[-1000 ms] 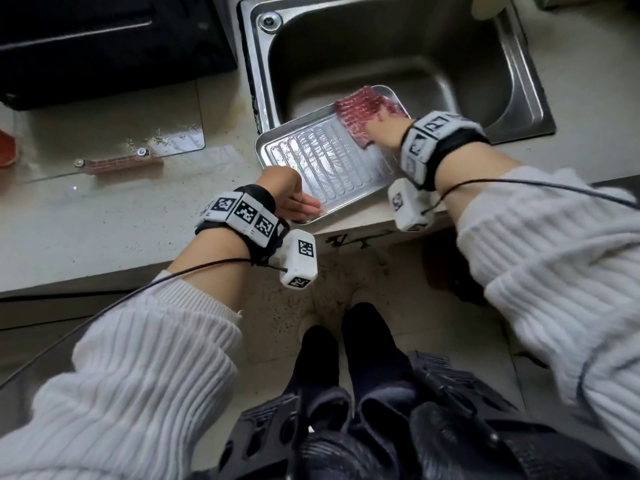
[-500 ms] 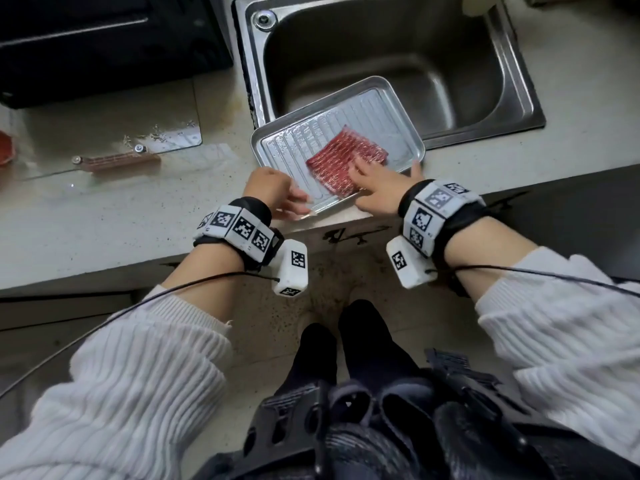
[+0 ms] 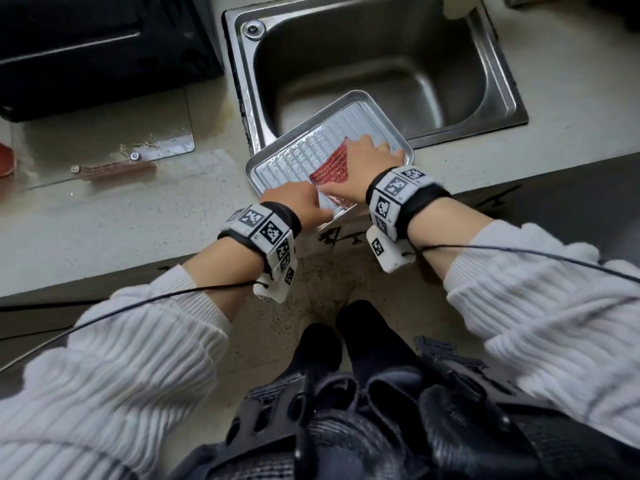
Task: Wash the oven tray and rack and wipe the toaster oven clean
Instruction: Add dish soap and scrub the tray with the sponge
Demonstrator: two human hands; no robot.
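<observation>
Black oven [image 3: 104, 46] occupied the frame's upper left. At centre, the left hand [image 3: 298, 202] gripped the tray [image 3: 287, 161] by its near edge, half over the sink [image 3: 502, 98]. The right hand [image 3: 360, 168] pressed flat on the red cloth [image 3: 332, 164] inside the tray.

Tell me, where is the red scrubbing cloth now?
In the head view, the red scrubbing cloth lies inside the oven tray, under the right hand, at the sink front edge.
</observation>
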